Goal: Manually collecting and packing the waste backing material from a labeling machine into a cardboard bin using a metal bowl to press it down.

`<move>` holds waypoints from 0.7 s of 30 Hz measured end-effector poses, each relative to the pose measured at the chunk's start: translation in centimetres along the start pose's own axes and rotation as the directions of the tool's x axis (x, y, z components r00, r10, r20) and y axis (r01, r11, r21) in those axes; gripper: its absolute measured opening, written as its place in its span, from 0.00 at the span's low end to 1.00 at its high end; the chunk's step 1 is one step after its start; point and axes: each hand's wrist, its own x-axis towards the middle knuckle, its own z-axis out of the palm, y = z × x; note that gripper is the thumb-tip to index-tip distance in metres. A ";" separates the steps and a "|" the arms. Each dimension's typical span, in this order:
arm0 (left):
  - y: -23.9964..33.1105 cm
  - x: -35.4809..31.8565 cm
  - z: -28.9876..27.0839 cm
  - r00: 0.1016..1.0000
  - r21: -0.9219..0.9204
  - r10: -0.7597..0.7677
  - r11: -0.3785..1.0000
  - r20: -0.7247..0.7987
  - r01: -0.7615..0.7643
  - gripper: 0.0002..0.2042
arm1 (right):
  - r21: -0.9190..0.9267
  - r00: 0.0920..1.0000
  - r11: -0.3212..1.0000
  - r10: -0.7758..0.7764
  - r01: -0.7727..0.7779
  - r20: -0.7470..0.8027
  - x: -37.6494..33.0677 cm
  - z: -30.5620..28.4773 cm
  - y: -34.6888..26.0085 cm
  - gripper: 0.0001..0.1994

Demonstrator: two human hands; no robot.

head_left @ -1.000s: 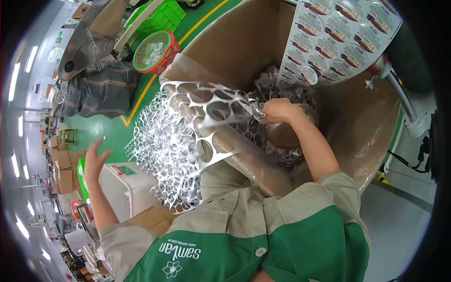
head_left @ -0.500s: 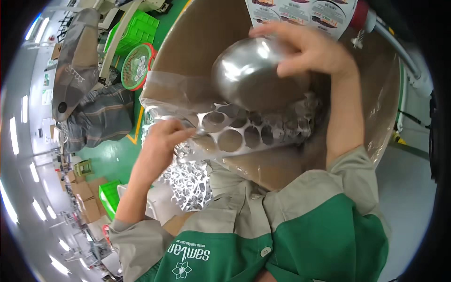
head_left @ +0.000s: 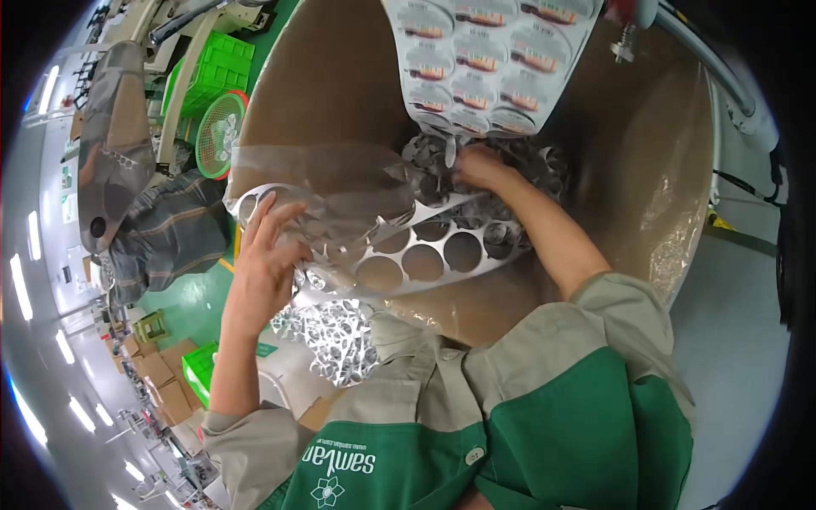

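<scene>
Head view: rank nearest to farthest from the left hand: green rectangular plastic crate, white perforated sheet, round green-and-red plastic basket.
1. White perforated sheet: right at the left hand.
2. Round green-and-red plastic basket: upper left, beyond the hand.
3. Green rectangular plastic crate: same side, above the basket in view.

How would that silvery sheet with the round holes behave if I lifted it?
The punched sheet would probably flop, since it looks thin and doesn't lie flat. It's likely light for its size, being mostly holes. It may tear easily, as only narrow strips separate the holes.
</scene>
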 end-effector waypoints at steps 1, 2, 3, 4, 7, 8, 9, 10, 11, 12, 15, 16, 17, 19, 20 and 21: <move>-1.3 -0.5 0.1 0.997 -0.074 -0.068 0.995 0.039 0.071 0.13 | 0.100 0.991 0.987 -0.117 0.123 -0.067 -2.3 -3.2 -2.5 0.18; -2.6 -0.7 0.3 0.977 -0.315 -0.150 0.930 0.152 0.192 0.13 | 0.168 0.949 0.953 -0.211 0.253 -0.237 -3.7 -5.1 -4.3 0.20; -3.5 -0.6 0.0 0.966 -0.271 -0.202 0.932 0.165 0.241 0.13 | 0.185 0.885 0.903 -0.309 0.388 -0.349 -4.4 -6.4 -5.2 0.18; -4.7 -1.3 -0.2 0.946 -0.223 -0.276 0.924 0.168 0.309 0.13 | 0.301 0.856 0.817 -0.392 0.492 -0.336 -6.3 -9.3 -7.6 0.18; -7.6 -2.8 -0.7 0.904 -0.437 -0.421 0.802 0.072 0.407 0.14 | 0.739 0.800 0.370 -0.468 0.563 -0.375 -11.0 -14.4 -10.0 0.12; -7.9 -2.2 -0.6 0.911 -0.455 -0.412 0.805 0.034 0.381 0.15 | 0.801 0.757 0.053 -0.372 0.596 -0.538 -10.3 -12.7 -8.6 0.08; -7.7 -1.2 -0.6 0.908 -0.468 -0.417 0.797 0.031 0.382 0.15 | 0.754 0.730 -0.352 -0.228 0.555 -0.644 -8.6 -10.0 -6.0 0.11; -7.1 0.0 -0.9 0.907 -0.477 -0.420 0.792 0.026 0.380 0.16 | 0.543 0.722 -0.699 -0.054 0.466 -0.690 -6.6 -7.4 -3.1 0.13; -6.9 0.5 -1.3 0.884 -0.612 -0.440 0.659 0.156 0.436 0.18 | 0.454 0.761 -0.771 0.062 0.448 -0.645 -5.4 -5.2 -1.3 0.20; -6.9 0.4 -1.3 0.874 -0.680 -0.450 0.585 0.180 0.441 0.19 | 0.355 0.797 -0.831 0.163 0.429 -0.582 -4.6 -3.0 0.3 0.26; -6.8 0.9 -0.9 0.858 -0.791 -0.425 0.397 0.291 0.465 0.22 | 0.866 0.656 -0.195 0.732 0.461 -0.184 -1.4 6.6 6.9 0.26; -6.9 0.9 -0.2 0.866 -0.819 -0.411 0.367 0.283 0.442 0.23 | 0.989 0.420 0.142 0.897 0.030 -0.142 -0.8 8.2 8.2 0.27; -6.9 1.5 0.1 0.858 -0.818 -0.361 0.315 0.366 0.481 0.23 | 0.913 0.591 0.400 0.757 -0.083 -0.278 -0.6 8.4 9.0 0.27; -6.4 1.3 0.5 0.880 -0.793 -0.323 0.399 0.349 0.461 0.22 | 0.682 0.874 0.714 0.422 -0.157 -0.240 -1.0 7.4 7.6 0.30; -6.1 0.9 -0.2 0.864 -0.775 -0.337 0.397 0.375 0.491 0.20 | 0.336 0.988 0.933 0.150 -0.130 -0.036 -3.3 2.2 3.3 0.30; -5.4 1.8 -0.6 0.870 -0.801 -0.311 0.360 0.381 0.479 0.19 | 0.488 0.957 0.864 0.031 0.119 -0.288 -1.8 4.4 5.2 0.27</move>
